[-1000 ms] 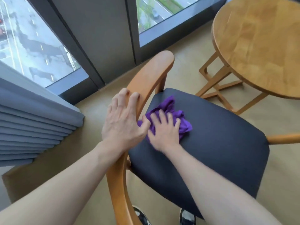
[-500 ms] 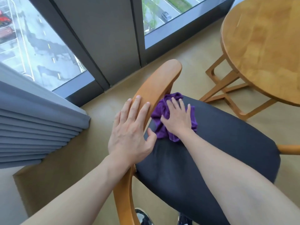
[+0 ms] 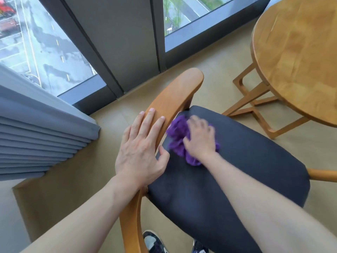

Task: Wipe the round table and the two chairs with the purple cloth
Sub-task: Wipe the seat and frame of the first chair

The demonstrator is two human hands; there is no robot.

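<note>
A wooden chair with a dark padded seat [image 3: 237, 170] fills the middle of the head view. My left hand [image 3: 142, 148] rests flat on its curved wooden backrest [image 3: 175, 95], fingers straight. The crumpled purple cloth [image 3: 177, 136] lies on the seat just beside the backrest. My right hand [image 3: 198, 139] presses down on the cloth, blurred by motion, and covers much of it. The round wooden table [image 3: 295, 55] stands at the upper right, its top bare. A second chair is not in view.
Floor-to-ceiling windows with dark frames [image 3: 116, 52] run along the far side. A folded grey curtain [image 3: 36, 136] hangs at the left. The table's wooden legs [image 3: 255, 105] stand close to the seat's far edge. My shoes [image 3: 155, 241] show under the chair.
My right hand has slid the purple cloth along the seat near the backrest, first away from me, then slightly back. My left hand stays on the backrest. The camera has shifted a little.
</note>
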